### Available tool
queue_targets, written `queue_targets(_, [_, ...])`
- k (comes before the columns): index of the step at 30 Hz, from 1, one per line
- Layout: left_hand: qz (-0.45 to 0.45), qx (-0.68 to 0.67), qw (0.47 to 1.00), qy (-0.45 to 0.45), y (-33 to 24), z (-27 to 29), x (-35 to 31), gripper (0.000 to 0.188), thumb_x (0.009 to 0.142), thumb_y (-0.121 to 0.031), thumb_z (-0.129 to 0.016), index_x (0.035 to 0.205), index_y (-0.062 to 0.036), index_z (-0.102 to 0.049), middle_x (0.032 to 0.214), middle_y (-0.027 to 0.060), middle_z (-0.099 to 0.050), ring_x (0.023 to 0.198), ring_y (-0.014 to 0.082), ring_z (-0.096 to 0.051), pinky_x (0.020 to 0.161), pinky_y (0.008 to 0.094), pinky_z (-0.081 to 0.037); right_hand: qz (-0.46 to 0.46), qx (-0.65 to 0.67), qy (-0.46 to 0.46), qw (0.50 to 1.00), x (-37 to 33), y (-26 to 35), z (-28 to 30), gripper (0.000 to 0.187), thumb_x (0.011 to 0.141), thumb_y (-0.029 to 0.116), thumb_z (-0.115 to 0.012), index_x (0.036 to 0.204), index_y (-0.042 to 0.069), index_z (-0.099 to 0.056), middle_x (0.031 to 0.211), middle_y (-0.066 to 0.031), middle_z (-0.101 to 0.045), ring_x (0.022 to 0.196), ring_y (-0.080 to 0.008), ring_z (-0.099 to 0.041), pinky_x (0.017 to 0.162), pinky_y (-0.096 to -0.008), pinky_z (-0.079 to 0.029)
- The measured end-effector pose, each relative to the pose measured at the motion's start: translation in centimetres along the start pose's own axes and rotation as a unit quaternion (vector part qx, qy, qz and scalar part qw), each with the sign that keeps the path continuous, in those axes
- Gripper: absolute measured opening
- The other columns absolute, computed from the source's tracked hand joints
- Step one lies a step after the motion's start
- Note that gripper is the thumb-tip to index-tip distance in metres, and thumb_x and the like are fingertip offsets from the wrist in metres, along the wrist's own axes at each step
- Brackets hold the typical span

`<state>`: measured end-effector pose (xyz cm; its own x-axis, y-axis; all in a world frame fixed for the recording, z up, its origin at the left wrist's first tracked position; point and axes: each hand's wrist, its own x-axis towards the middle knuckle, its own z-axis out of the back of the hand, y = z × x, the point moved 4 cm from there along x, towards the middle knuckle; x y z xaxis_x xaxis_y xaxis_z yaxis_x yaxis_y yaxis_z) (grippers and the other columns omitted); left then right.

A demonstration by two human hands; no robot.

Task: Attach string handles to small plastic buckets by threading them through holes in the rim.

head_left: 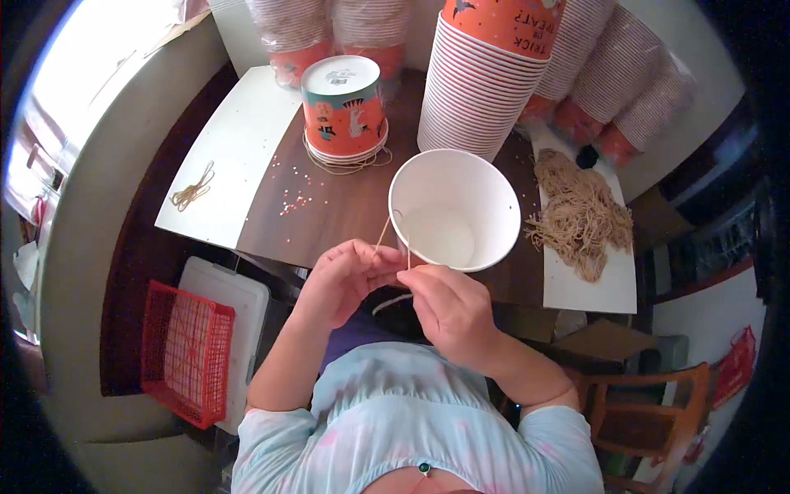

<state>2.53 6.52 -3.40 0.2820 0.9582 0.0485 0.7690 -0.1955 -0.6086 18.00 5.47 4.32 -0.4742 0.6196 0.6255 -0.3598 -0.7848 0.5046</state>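
Note:
A white-lined paper bucket rests on the brown table just ahead of my hands, its mouth tilted toward me. A thin tan cord runs from the left side of its rim down to my fingers. My left hand pinches one strand of it. Close beside it, my right hand holds the other strand between thumb and fingertips. A loose end of the cord curves below my hands. Whether the cord is knotted at the rim is too small to tell.
An upside-down orange bucket with cord around its base stands at the far left of a tall bucket stack. A heap of tan cords lies right, a small bundle left. A red basket is below the table.

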Motion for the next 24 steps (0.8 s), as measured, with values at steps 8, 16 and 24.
queue_targets(8, [-0.021,0.019,0.999,-0.020,1.5,-1.0,0.3,0.010,0.090,-0.006,-0.049,0.086,-0.0036,-0.058,0.107,0.0175,-0.063,0.102,0.0233,-0.060,0.091,0.0355,-0.047,0.022,-0.020,-0.028,0.999,-2.4,-2.2,-1.6,0.023,0.073,-0.008,-0.062,0.093,0.002,-0.064,0.085,-0.0125,-0.065,0.077,-0.0276,-0.065,0.068,-0.0347,-0.054])
queue_targets(16, [-0.060,0.049,0.995,-0.063,2.2,-1.0,0.1,0.007,0.089,-0.004,-0.052,0.090,-0.0007,-0.058,0.097,0.0119,-0.064,0.094,0.0175,-0.062,0.082,0.0301,-0.050,-0.099,0.052,-0.015,0.994,-2.4,-2.4,-1.4,0.016,0.075,0.002,-0.067,0.091,0.004,-0.066,0.090,-0.0105,-0.065,0.082,-0.0265,-0.064,0.071,-0.0345,-0.052])
queue_targets(24, [-0.180,0.381,0.902,-0.098,1.5,-2.2,-0.7,0.004,0.085,0.002,-0.058,0.089,0.0010,-0.056,0.086,0.0035,-0.056,0.065,0.0074,-0.053,0.060,0.0202,-0.044,-0.234,0.130,-0.056,0.962,-1.3,-2.2,-0.9,0.018,0.079,0.014,-0.071,0.087,0.000,-0.064,0.086,-0.0101,-0.060,0.069,-0.0187,-0.062,0.061,-0.0280,-0.051])
